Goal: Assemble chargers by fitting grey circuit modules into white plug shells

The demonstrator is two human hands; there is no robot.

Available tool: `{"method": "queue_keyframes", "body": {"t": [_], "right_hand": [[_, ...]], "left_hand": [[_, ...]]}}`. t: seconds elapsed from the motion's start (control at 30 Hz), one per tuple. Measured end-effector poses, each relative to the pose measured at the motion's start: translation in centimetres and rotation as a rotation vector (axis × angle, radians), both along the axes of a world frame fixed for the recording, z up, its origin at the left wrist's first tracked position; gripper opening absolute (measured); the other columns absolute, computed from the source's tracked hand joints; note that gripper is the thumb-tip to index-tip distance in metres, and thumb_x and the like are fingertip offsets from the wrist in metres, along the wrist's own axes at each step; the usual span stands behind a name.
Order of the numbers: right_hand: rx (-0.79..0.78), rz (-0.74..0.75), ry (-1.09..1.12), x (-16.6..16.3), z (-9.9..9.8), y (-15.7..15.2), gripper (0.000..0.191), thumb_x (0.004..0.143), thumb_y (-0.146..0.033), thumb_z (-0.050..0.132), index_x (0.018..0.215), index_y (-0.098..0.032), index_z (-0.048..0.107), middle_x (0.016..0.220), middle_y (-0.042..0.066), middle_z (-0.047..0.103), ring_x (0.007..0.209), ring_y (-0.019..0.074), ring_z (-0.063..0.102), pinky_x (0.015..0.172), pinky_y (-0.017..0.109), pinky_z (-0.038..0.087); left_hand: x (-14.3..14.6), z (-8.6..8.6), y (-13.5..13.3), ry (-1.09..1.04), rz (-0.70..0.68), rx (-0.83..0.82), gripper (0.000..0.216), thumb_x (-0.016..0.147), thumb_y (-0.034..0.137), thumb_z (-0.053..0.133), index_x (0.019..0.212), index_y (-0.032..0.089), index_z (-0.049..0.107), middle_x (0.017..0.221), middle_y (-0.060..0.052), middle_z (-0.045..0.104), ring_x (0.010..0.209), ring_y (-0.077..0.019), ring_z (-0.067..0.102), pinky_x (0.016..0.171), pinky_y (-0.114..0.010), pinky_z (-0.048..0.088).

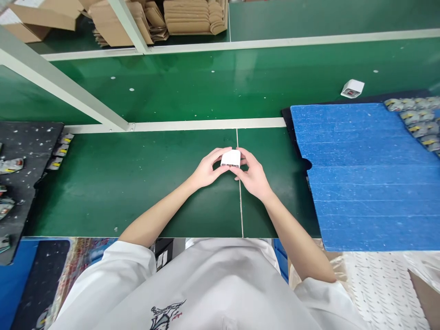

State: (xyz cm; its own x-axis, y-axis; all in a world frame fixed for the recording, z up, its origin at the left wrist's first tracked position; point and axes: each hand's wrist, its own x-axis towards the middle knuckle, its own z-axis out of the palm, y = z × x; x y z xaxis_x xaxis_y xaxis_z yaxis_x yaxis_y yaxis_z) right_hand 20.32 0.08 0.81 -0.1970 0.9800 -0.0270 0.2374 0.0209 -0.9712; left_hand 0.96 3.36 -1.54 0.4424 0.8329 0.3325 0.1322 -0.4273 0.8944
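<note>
Over the green table (154, 188), the left hand (208, 168) and right hand (253, 175) are holding a white box (231, 157) between them; their partly closed fingers (220, 152) are curling around its sides, and both thumbs (221, 170) are resting along its near edge.

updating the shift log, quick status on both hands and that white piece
Left hand, right hand: both holding white piece. Piece over green bench. Blue board off to right.

Workshop, green workbench (137, 160), stacked cardboard (187, 18)
</note>
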Motion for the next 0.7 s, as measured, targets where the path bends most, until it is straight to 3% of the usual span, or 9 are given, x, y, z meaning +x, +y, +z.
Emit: {"method": "queue_keyframes", "body": {"t": [0.3, 0.4, 0.47, 0.57, 0.63, 0.7], "right_hand": [[-0.061, 0.071, 0.068, 1.0, -1.0, 1.4, 0.064, 0.08, -0.054, 0.074, 0.134, -0.024, 0.058, 0.121, 0.01, 0.067, 0.103, 0.0247, 0.064, 0.065, 0.034, 0.064], [-0.081, 0.073, 0.119, 0.5, -1.3, 2.4, 0.064, 0.078, -0.055, 0.074, 0.131, -0.024, 0.058, 0.12, 0.009, 0.067, 0.101, 0.0226, 0.063, 0.061, 0.031, 0.063], [-0.073, 0.047, 0.134, 0.2, -1.7, 4.1, 0.064, 0.076, -0.056, 0.074, 0.128, -0.023, 0.058, 0.117, 0.008, 0.068, 0.099, 0.0217, 0.063, 0.06, 0.029, 0.062], [-0.011, -0.067, 0.072, -0.3, -2.1, 8.6, 0.06, 0.075, -0.051, 0.075, 0.124, -0.022, 0.057, 0.112, 0.007, 0.071, 0.093, 0.0208, 0.066, 0.066, 0.03, 0.062], [0.051, -0.168, -0.046, -0.6, -2.2, 12.6, 0.058, 0.075, -0.041, 0.077, 0.124, -0.02, 0.055, 0.114, 0.008, 0.071, 0.095, 0.0215, 0.068, 0.081, 0.035, 0.062], [0.089, -0.256, -0.213, -0.9, -2.0, 16.5, 0.056, 0.078, -0.033, 0.076, 0.127, -0.017, 0.053, 0.118, 0.01, 0.071, 0.104, 0.0247, 0.068, 0.095, 0.042, 0.058]], "left_hand": [[0.0, -0.8, 0.0, -0.008, 0.028, -0.157, 0.063, 0.091, 0.063, 0.066, 0.138, 0.022, 0.061, 0.125, -0.013, 0.069, 0.117, -0.0256, 0.069, 0.106, -0.044, 0.057], [-0.3, -1.5, 0.6, -0.006, 0.032, -0.157, 0.069, 0.09, 0.067, 0.063, 0.143, 0.022, 0.055, 0.134, -0.015, 0.065, 0.122, -0.0269, 0.066, 0.106, -0.044, 0.057], [-0.3, -1.3, 1.1, 0.009, 0.129, -0.109, 0.072, 0.091, 0.068, 0.06, 0.146, 0.023, 0.05, 0.144, -0.017, 0.057, 0.128, -0.0284, 0.062, 0.105, -0.045, 0.057], [-0.1, 1.1, 0.4, 0.022, 0.266, 0.045, 0.058, 0.096, 0.064, 0.054, 0.137, 0.024, 0.052, 0.153, -0.017, 0.049, 0.138, -0.0299, 0.055, 0.109, -0.049, 0.054], [-0.1, 4.1, -1.9, -0.03, 0.225, 0.133, 0.047, 0.099, 0.064, 0.046, 0.126, 0.028, 0.056, 0.151, -0.013, 0.053, 0.141, -0.0298, 0.052, 0.112, -0.054, 0.052], [-0.5, 7.4, -5.7, -0.044, 0.138, 0.157, 0.054, 0.094, 0.075, 0.036, 0.121, 0.034, 0.06, 0.144, -0.006, 0.061, 0.144, -0.0322, 0.05, 0.109, -0.062, 0.053]]}}
